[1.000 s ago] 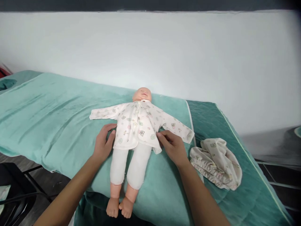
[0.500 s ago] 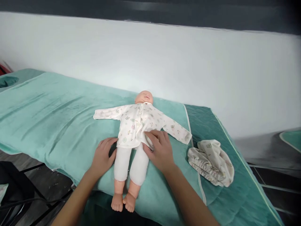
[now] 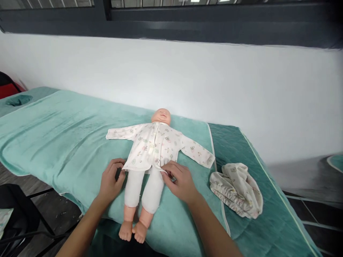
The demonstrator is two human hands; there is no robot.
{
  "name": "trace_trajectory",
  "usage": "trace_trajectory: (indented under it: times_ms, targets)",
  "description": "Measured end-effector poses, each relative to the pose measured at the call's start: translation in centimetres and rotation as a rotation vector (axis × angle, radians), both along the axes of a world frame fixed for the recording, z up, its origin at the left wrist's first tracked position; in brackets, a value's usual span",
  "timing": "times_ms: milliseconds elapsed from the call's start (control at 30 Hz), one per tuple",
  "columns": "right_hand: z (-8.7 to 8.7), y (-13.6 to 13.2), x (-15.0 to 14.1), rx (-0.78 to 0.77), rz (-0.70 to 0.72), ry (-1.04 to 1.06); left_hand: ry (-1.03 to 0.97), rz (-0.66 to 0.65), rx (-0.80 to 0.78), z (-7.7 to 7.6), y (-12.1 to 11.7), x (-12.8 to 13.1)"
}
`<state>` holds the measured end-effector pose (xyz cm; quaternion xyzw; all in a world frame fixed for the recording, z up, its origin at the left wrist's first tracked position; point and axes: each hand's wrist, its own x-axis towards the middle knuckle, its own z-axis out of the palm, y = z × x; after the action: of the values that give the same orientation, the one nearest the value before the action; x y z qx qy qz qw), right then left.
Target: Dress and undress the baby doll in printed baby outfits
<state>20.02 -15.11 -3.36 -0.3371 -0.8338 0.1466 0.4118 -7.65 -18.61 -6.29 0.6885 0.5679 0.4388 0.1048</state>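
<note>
A baby doll (image 3: 162, 116) lies on its back, head toward the wall and bare feet toward me. It wears a white printed long-sleeved shirt (image 3: 150, 146), buttoned down the front, sleeves spread to both sides. White cloth covers its legs (image 3: 134, 189) down to the shins. My left hand (image 3: 112, 180) pinches the shirt's lower corner on the left. With thumb and fingers my right hand (image 3: 179, 180) grips the lower front hem near the right side. The hem is drawn out wide between both hands.
A crumpled printed cloth garment (image 3: 237, 191) with a gathered edge lies on the right. Beneath everything is a bed with a light green cover (image 3: 80, 142) and a darker quilted one (image 3: 278, 228). A white wall (image 3: 187, 78) rises behind; a black chair (image 3: 18, 207) stands at lower left.
My right hand has moved down from the shirt's belly to its hem. My left hand has shifted left with the corner, and the shirt front now lies smoother and wider. The camera has tilted up.
</note>
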Motion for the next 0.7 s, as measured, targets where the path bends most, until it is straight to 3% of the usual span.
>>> trace_trajectory:
  times_ms: [67, 133, 267, 333, 433, 567, 700]
  targets:
    - [0.1, 0.0, 0.2, -0.071, 0.048, 0.046, -0.073, -0.029, -0.047, 0.2, -0.1, -0.2]
    - [0.1, 0.2, 0.6, -0.159, 0.009, 0.128, -0.172, -0.061, -0.116, 0.4, 0.0, -0.3]
    - [-0.7, 1.6, 1.7, -0.378, -0.47, 0.27, -0.595, -0.026, -0.32, 1.3, 0.9, 0.1]
    - [-1.4, 2.7, 2.2, -0.514, -0.613, 0.273, -0.846, -0.039, -0.455, 1.8, 2.0, 0.6]
    - [-2.5, 4.2, 2.4, -0.681, -0.566, 0.365, -1.047, -0.17, -0.654, 2.5, 4.3, 1.7]
    - [-3.8, 5.1, 1.7, -0.771, -0.409, 0.673, -1.24, -0.305, -0.883, 3.0, 8.0, 3.5]
    - [-4.2, 5.8, 1.1, -0.748, -0.229, 0.886, -1.412, -0.388, -0.912, 3.1, 10.6, 5.5]
